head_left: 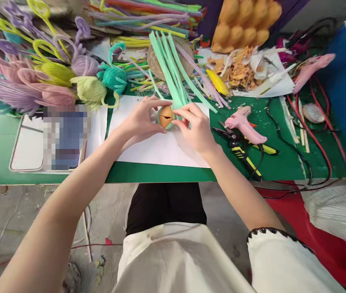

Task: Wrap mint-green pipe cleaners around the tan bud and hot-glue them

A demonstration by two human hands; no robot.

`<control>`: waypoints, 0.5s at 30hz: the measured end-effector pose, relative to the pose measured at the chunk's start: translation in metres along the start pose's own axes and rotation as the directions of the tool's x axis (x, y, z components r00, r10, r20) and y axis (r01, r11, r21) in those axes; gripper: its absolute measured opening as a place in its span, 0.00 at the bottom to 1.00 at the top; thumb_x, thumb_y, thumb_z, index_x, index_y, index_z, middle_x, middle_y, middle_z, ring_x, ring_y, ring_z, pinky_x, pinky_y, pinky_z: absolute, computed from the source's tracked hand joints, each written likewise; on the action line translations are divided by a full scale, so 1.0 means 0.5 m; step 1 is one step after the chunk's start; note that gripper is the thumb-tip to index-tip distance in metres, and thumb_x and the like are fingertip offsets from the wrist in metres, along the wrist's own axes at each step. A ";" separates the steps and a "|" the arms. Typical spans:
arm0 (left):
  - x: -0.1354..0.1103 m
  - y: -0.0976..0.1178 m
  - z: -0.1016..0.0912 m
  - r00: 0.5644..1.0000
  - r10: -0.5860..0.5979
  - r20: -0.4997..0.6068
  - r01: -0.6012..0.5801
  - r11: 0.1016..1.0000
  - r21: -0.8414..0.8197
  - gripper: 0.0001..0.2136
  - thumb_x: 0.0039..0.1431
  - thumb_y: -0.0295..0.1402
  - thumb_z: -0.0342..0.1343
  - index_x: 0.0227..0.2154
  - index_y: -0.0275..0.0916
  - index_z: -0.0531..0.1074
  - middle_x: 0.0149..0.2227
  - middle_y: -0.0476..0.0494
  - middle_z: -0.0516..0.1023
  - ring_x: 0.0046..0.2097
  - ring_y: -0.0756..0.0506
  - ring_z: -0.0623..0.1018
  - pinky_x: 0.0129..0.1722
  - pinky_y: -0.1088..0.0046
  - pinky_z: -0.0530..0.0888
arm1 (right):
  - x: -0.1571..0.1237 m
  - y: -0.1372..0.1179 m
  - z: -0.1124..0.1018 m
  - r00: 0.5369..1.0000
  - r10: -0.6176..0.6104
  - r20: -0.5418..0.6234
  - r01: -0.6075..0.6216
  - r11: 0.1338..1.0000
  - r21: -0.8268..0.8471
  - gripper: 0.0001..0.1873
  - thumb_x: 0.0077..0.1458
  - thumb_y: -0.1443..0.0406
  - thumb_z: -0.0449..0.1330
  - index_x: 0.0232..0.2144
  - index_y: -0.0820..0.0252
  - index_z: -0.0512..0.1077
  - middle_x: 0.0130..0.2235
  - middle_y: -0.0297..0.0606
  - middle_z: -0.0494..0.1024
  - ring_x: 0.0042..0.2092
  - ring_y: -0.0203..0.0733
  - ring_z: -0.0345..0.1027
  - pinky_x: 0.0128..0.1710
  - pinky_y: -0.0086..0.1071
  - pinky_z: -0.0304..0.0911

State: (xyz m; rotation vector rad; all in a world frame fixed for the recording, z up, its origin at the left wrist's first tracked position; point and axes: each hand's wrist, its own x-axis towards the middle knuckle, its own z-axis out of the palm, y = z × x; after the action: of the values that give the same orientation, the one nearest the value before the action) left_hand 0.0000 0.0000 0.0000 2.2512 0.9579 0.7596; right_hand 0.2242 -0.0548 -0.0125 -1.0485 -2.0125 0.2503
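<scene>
Between my two hands is a small round orange-brown piece (165, 115) with a dark slit across it and a mint-green band around its edge. My left hand (144, 116) curves around its left side, thumb below and fingers above. On its right edge, the fingers and thumb of my right hand (193, 122) pinch the rim, where a mint-green strip seems to be. Under both hands lies a white paper sheet (160, 150). Several long mint-green pipe cleaners (173, 69) stretch away just behind my hands.
To the right lie a pink glue gun (246, 126) and black-yellow pliers (237, 148), with cables (316, 122) beyond. A phone (66, 138) lies left. Yarn-like bundles (53, 73), an orange egg tray (246, 24) and torn orange scraps (240, 67) line the back.
</scene>
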 end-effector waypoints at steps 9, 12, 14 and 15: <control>-0.001 0.009 0.002 0.999 -0.037 0.006 0.037 0.999 0.027 0.37 0.42 0.39 0.77 0.58 0.45 0.76 0.50 0.40 0.79 0.51 0.37 0.75 0.54 0.59 0.72 | 0.005 -0.011 0.004 0.989 0.125 -0.074 -0.125 0.992 0.002 0.20 0.62 0.56 0.64 0.53 0.54 0.68 0.46 0.43 0.77 0.40 0.44 0.73 0.40 0.41 0.74; -0.004 0.011 0.005 0.998 -0.064 -0.012 0.064 0.998 -0.011 0.36 0.42 0.33 0.76 0.59 0.45 0.76 0.50 0.40 0.79 0.53 0.37 0.74 0.52 0.61 0.74 | 0.009 -0.016 0.016 0.983 0.180 -0.027 -0.180 0.984 0.004 0.30 0.58 0.57 0.67 0.58 0.54 0.62 0.48 0.45 0.77 0.50 0.51 0.73 0.48 0.47 0.74; -0.004 0.012 0.005 0.998 -0.069 -0.011 0.068 0.997 -0.033 0.36 0.42 0.32 0.76 0.58 0.45 0.76 0.50 0.41 0.78 0.53 0.37 0.74 0.52 0.62 0.74 | 0.014 -0.017 0.025 0.971 0.238 0.015 -0.238 0.971 0.007 0.33 0.56 0.57 0.68 0.60 0.54 0.60 0.47 0.45 0.77 0.51 0.53 0.72 0.49 0.50 0.73; -0.005 0.012 0.006 0.997 -0.075 -0.010 0.074 0.997 -0.032 0.35 0.43 0.32 0.75 0.58 0.45 0.76 0.49 0.41 0.78 0.53 0.37 0.74 0.53 0.61 0.74 | 0.017 -0.017 0.028 0.963 0.268 0.037 -0.268 0.963 0.006 0.35 0.56 0.56 0.68 0.60 0.54 0.59 0.47 0.45 0.77 0.51 0.54 0.73 0.49 0.51 0.73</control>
State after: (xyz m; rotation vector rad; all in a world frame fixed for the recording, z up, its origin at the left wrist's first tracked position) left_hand 0.0033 -0.0060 0.0015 2.1734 1.0222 0.7507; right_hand 0.2061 -0.0510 -0.0121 -1.3185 -1.8949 0.4244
